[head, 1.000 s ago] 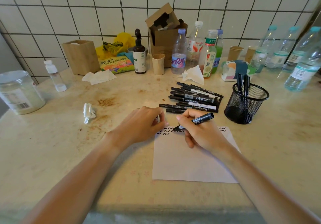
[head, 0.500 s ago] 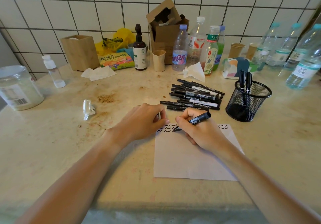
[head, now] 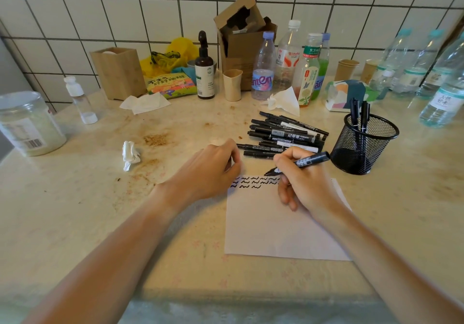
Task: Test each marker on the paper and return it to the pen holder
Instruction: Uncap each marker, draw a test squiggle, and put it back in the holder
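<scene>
Holding a black permanent marker (head: 307,162) in a pen grip, the right hand (head: 305,185) is angling its uncapped tip down at the top edge of the white sheet of paper (head: 276,225), where 2 rows of black squiggles (head: 253,182) are already sitting. The left hand (head: 211,170) is resting at the sheet's top-left corner with curled fingers, probably steadying the paper; whether it is pinching the cap I cannot tell. A loose pile of black markers (head: 286,136) is lying on the stained beige bench (head: 75,210) just behind the paper, likely those awaiting testing, while the black wire-mesh pen holder (head: 364,144) is standing just right of the pile, within easy reach, with 2 or so tested markers upright inside. Most of the work seems to be remaining: this marker needs capping and dropping into the holder.
</scene>
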